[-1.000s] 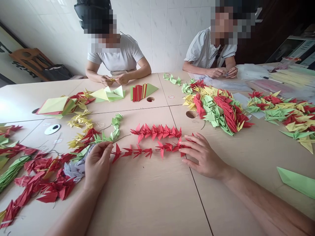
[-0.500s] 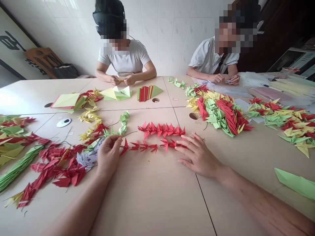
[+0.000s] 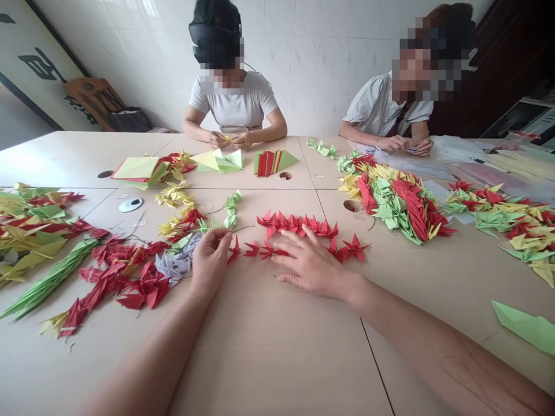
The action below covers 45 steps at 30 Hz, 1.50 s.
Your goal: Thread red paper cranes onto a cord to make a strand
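A string of red folded-paper cranes (image 3: 356, 248) lies across the table in front of me. At its left end, my left hand (image 3: 213, 254) is closed in a pinch; the thread between the fingertips is too small to make out clearly. My right hand (image 3: 306, 260) rests over the middle of this row, its fingers spread, hiding several cranes. Just behind it runs a second, tighter row of red paper cranes (image 3: 299, 224). Beside my left hand lie a pale purple paper-crane bunch (image 3: 176, 261) and a green strand (image 3: 233, 209).
Red crane strands (image 3: 147, 283) and a green bundle (image 3: 56, 277) spread on the left. Mixed crane piles (image 3: 396, 205) lie at the right, with a green paper sheet (image 3: 524, 326) nearer. Folded papers (image 3: 139, 169) lie toward the back. Two people sit opposite, hands working on small pieces.
My right hand has slid left along the red crane string, uncovering cranes at its right end. My left hand keeps its pinch at the left end. The camera view has shifted slightly.
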### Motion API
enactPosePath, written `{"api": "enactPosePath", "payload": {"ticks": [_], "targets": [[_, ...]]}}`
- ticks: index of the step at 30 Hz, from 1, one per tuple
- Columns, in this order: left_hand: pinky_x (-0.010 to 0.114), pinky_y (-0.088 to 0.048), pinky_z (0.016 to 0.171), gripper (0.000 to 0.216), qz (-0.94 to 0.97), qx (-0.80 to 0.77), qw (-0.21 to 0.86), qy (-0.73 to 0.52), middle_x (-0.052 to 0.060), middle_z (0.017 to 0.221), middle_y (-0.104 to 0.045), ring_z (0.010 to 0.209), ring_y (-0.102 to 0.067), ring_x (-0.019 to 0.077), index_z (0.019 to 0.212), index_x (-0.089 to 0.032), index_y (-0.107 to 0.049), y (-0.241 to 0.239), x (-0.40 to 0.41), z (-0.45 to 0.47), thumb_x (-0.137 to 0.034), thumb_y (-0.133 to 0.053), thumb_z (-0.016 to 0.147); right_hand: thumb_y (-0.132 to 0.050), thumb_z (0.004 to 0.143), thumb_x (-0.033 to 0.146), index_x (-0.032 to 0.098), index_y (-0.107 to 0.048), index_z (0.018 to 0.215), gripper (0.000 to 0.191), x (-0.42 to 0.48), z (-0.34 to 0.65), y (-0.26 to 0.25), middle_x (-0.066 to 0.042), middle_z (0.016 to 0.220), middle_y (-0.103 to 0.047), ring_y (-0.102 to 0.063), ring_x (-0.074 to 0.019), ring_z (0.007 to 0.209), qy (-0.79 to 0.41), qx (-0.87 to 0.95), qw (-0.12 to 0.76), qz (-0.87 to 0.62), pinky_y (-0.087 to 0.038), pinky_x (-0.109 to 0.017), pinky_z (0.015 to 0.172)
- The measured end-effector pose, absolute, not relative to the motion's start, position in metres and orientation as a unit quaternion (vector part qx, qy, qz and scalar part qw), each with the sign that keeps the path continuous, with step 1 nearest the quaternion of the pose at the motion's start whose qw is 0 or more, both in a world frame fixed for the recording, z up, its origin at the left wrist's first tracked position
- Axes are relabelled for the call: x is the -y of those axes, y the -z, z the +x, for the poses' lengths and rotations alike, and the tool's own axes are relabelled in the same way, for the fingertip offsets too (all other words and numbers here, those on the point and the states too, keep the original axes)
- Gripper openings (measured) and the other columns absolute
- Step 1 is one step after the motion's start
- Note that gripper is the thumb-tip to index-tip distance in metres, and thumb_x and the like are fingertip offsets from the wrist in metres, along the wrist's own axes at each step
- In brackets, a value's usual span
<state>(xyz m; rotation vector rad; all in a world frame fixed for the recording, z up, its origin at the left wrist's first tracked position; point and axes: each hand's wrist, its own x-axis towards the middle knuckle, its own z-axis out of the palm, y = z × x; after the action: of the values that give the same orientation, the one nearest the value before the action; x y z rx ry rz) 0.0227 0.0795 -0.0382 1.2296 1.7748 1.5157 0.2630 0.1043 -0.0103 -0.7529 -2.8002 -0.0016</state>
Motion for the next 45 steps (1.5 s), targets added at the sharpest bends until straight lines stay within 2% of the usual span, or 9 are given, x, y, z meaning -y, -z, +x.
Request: {"api": "enactPosePath", "payload": {"ticks": [6,8,14,20,27,32,38,42,45], "targets": [[0.024,-0.037,0.055,0.024,0.443,-0.647,0.257,-0.565,-0.002,0.07,-0.056,0.058,-0.046,0.0112,0.087,-0.02,-0.064,0.041,-0.082,0.022,-0.041,-0.061,0.078,-0.054,0.093,0.04,0.02,-0.07,0.101,0.028,-0.105,0.264,0.008,-0.006,0.112,-0.07,-0.047,-0.0277,0.128,-0.032,0.948,0.108,-0.297,-0.025,-0.061,0.111],[0.024,-0.037,0.056,0.022,0.439,-0.644,0.258,-0.571,-0.002,0.071,-0.057,0.058,-0.046,0.0109,0.086,-0.02,-0.064,0.042,-0.083,0.021,-0.04,-0.062,0.078,-0.053,0.093,0.041,0.02,-0.07,0.1,0.028,-0.104,0.26,0.004,-0.007,0.114,-0.069,-0.049,-0.0275,0.125,-0.032,0.948,0.116,-0.293,-0.024,-0.061,0.111],[0.024,-0.04,0.06,0.02,0.439,-0.644,0.25,-0.575,-0.002,0.071,-0.058,0.063,-0.05,0.0124,0.085,-0.02,-0.063,0.041,-0.083,0.02,-0.039,-0.061,0.078,-0.055,0.092,0.042,0.021,-0.065,0.116,0.034,-0.104,0.231,0.002,-0.011,0.132,-0.058,-0.044,-0.0292,0.129,-0.019,0.962,0.105,-0.253,-0.026,-0.063,0.109],[0.024,-0.039,0.055,0.021,0.431,-0.647,0.262,-0.571,-0.002,0.068,-0.055,0.057,-0.047,0.0111,0.085,-0.019,-0.062,0.04,-0.083,0.021,-0.04,-0.06,0.079,-0.054,0.093,0.039,0.017,-0.07,0.095,0.027,-0.108,0.232,0.004,-0.009,0.106,-0.069,-0.055,-0.0256,0.114,-0.036,0.956,0.098,-0.276,-0.025,-0.059,0.111],[0.024,-0.042,0.059,0.021,0.435,-0.648,0.259,-0.569,-0.001,0.076,-0.061,0.063,-0.053,0.0121,0.086,-0.02,-0.062,0.04,-0.083,0.021,-0.039,-0.059,0.079,-0.055,0.091,0.042,0.02,-0.062,0.116,0.034,-0.105,0.202,0.0,-0.012,0.133,-0.055,-0.046,-0.0294,0.125,-0.02,0.963,0.113,-0.243,-0.027,-0.06,0.108],[0.023,-0.042,0.058,0.021,0.425,-0.631,0.281,-0.585,-0.001,0.076,-0.06,0.062,-0.052,0.0108,0.087,-0.019,-0.062,0.042,-0.083,0.02,-0.038,-0.061,0.079,-0.052,0.093,0.038,0.016,-0.067,0.1,0.028,-0.106,0.199,-0.001,-0.012,0.114,-0.065,-0.051,-0.0266,0.118,-0.037,0.963,0.074,-0.257,-0.027,-0.056,0.11],[0.02,-0.038,0.047,0.02,0.401,-0.596,0.325,-0.615,-0.003,0.072,-0.057,0.053,-0.047,0.0075,0.086,-0.018,-0.06,0.039,-0.083,0.024,-0.036,-0.064,0.077,-0.057,0.091,0.037,0.017,-0.058,0.119,0.034,-0.101,0.187,-0.001,-0.012,0.135,-0.054,-0.045,-0.0287,0.126,-0.021,0.959,0.123,-0.253,-0.026,-0.06,0.11],[0.019,-0.037,0.046,0.02,0.399,-0.591,0.322,-0.623,-0.004,0.07,-0.056,0.05,-0.045,0.0065,0.084,-0.018,-0.059,0.039,-0.082,0.023,-0.036,-0.064,0.077,-0.057,0.091,0.038,0.012,-0.061,0.113,0.034,-0.101,0.176,0.006,-0.015,0.128,-0.059,-0.045,-0.0279,0.126,-0.027,0.963,0.119,-0.239,-0.023,-0.059,0.112],[0.018,-0.036,0.045,0.02,0.393,-0.595,0.315,-0.626,-0.004,0.069,-0.055,0.051,-0.044,0.0061,0.084,-0.018,-0.06,0.039,-0.082,0.021,-0.036,-0.065,0.076,-0.056,0.091,0.037,0.014,-0.062,0.11,0.03,-0.098,0.187,-0.001,-0.013,0.123,-0.063,-0.045,-0.0279,0.126,-0.04,0.962,0.112,-0.244,-0.023,-0.06,0.112]]}}
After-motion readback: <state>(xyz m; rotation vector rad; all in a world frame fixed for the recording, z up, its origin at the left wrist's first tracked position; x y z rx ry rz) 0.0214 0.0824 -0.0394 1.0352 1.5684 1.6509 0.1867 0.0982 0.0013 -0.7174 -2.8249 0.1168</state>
